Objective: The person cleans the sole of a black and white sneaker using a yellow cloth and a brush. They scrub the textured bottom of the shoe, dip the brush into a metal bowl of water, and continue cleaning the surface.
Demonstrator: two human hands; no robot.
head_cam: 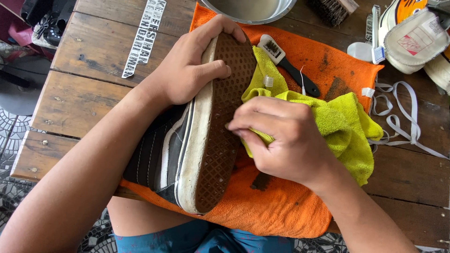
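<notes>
Rubber, brown and waffle-cut in small diamonds: the sole of a black shoe (197, 136) faces up, tipped on its side over an orange towel (281, 206). Upper is dark canvas with pale stripes; the white sidewall is scuffed and greyed. Left hand (187, 70) is closed around the toe end, thumb across the sole, fingers wrapped behind. Right hand (281, 136) is bunched into a loose fist gripping a yellow-green cloth (347, 126), fingertips pressed to the sole's mid section. Cloth is fluffy microfibre, crumpled, trailing off to the right. Towel is napped, with dark smudges. Near the cloth, a small black-handled brush (288, 65), bristles pale. White laces (398, 122) lie looped on the weathered plank table (89, 79). Steel bowl (248, 9) at the top edge.
</notes>
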